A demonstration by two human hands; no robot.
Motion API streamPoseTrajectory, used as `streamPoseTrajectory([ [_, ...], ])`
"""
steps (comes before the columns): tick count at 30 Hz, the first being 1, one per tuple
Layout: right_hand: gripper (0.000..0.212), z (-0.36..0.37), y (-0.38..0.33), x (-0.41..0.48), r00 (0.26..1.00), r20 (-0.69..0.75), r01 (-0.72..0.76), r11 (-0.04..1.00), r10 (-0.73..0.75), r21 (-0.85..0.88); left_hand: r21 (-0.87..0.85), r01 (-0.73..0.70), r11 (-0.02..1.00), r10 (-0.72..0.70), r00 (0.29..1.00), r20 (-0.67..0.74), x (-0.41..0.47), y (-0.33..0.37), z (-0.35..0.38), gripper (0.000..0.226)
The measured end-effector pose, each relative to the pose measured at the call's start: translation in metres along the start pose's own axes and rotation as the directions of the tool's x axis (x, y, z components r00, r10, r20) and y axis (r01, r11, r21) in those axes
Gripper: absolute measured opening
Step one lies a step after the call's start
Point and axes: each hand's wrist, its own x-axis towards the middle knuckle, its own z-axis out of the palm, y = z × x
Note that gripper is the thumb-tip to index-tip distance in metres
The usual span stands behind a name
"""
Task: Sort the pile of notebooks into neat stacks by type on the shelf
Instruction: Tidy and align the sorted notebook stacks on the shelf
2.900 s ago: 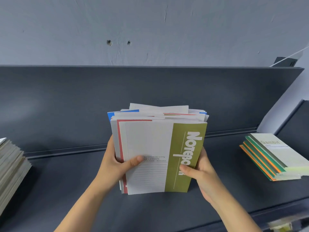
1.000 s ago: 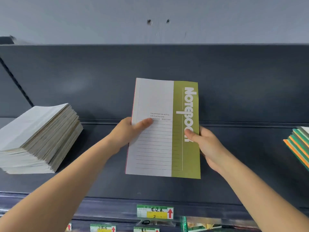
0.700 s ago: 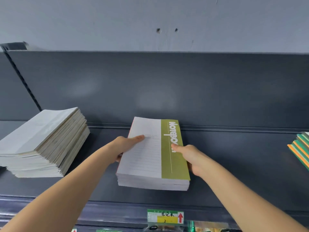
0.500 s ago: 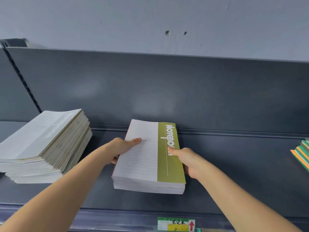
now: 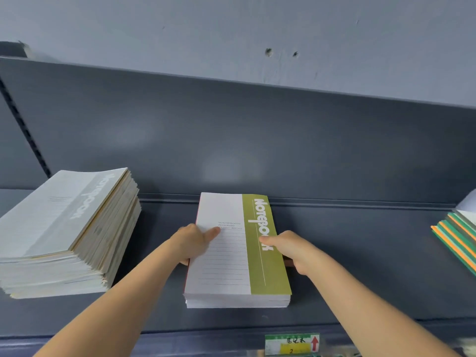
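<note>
A stack of notebooks [image 5: 231,258] lies flat on the dark grey shelf [image 5: 360,266]; its top cover is white with an olive-green band reading "Notebook". My left hand [image 5: 192,239] grips the stack's left edge, thumb on the cover. My right hand [image 5: 288,247] grips its right edge, thumb on the green band. A taller stack of grey-white notebooks [image 5: 67,228] sits at the left of the shelf. At the right edge a stack of green and orange notebooks [image 5: 458,238] is partly cut off.
The shelf's back panel [image 5: 231,137] rises behind the stacks, with a grey wall above. A price label with a red arrow [image 5: 292,343] is fixed to the shelf's front lip. Bare shelf lies between the three stacks.
The stack was held upright in both hands, then tipped down and laid flat on the shelf. Over the last half second it has slid slightly; both hands stay on its edges.
</note>
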Motion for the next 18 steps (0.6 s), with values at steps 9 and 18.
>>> streamPoseTrajectory([
  [9, 0.041, 0.003, 0.012, -0.012, 0.985, -0.090, 0.125, 0.965, -0.149, -0.229, 0.217, -0.035, 0.976, 0.072, 0.984, -0.164, -0.002, 0.000, -0.001, 0.072],
  [18, 0.043, -0.076, 0.041, -0.058, 0.937, -0.067, 0.236, 0.761, -0.344, -0.605, 0.637, -0.369, 0.677, 0.598, 0.780, -0.183, -0.069, 0.082, 0.028, 0.058],
])
